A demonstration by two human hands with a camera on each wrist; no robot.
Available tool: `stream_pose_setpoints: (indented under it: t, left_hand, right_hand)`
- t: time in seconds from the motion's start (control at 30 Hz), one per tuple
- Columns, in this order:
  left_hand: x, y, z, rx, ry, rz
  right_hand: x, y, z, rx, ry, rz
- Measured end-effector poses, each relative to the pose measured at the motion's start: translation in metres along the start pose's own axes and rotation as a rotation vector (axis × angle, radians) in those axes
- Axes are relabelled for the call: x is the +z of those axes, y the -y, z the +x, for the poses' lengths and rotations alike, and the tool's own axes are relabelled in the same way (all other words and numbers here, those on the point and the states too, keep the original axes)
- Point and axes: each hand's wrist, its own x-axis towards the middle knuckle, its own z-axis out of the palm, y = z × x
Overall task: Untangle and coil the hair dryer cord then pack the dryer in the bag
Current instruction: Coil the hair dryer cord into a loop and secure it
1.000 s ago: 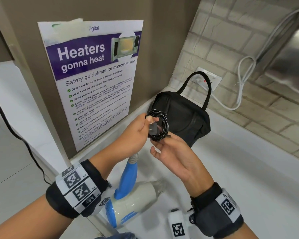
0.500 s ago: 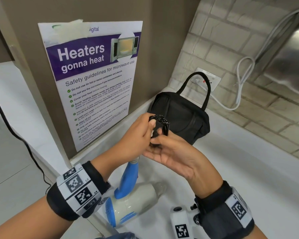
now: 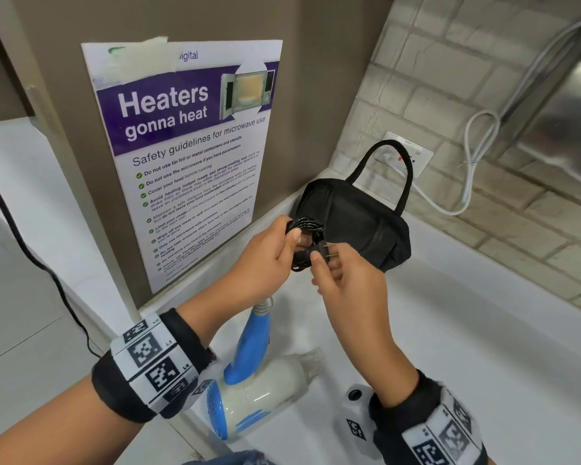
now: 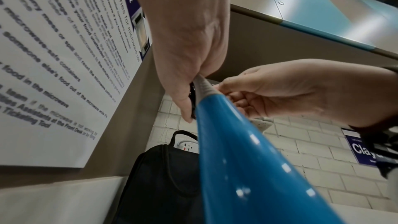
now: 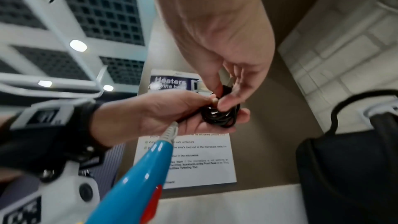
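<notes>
My left hand (image 3: 294,241) grips a small coil of black cord (image 3: 305,227) above the white counter, just in front of the black bag (image 3: 359,226). My right hand (image 3: 326,261) pinches the black plug (image 3: 321,255) at the coil's right side, with its prongs pointing right. The hair dryer (image 3: 262,394), cream with a blue handle (image 3: 249,344), lies on the counter below my hands. In the right wrist view the coil (image 5: 221,116) rests in the left palm (image 5: 172,113) under the right fingers (image 5: 226,101). The blue handle (image 4: 247,159) fills the left wrist view.
A microwave safety poster (image 3: 188,156) hangs on the brown panel at the left. A wall socket (image 3: 406,152) with a white cable (image 3: 470,169) sits behind the bag. A steel appliance (image 3: 567,105) stands at the upper right. The counter (image 3: 483,330) ends at the left by the dryer.
My right hand has drawn back a little to the right and now pinches the plug, whose prongs show beside the coil. The left hand still holds the coil.
</notes>
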Motion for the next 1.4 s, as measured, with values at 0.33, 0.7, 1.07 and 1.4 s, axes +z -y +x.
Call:
stream_pose_setpoints:
  t: [0.33, 0.7, 1.07, 1.4]
  left_hand:
    - [0.001, -0.005, 0.001, -0.007, -0.008, 0.13]
    - [-0.006, -0.01, 0.004, -0.243, -0.024, -0.239]
    - [-0.005, -0.021, 0.003, -0.373, 0.026, -0.698]
    - [0.0, -0.021, 0.002, -0.269, -0.042, -0.562]
  right_hand:
    - [0.005, -0.002, -0.004, -0.256, -0.191, -0.153]
    - [0.003, 0.0, -0.023, -0.352, -0.112, 0.13]
    - [-0.001, -0.003, -0.027, -0.263, -0.019, -0.09]
    - [-0.008, 0.014, -0.022, -0.117, 0.284, -0.04]
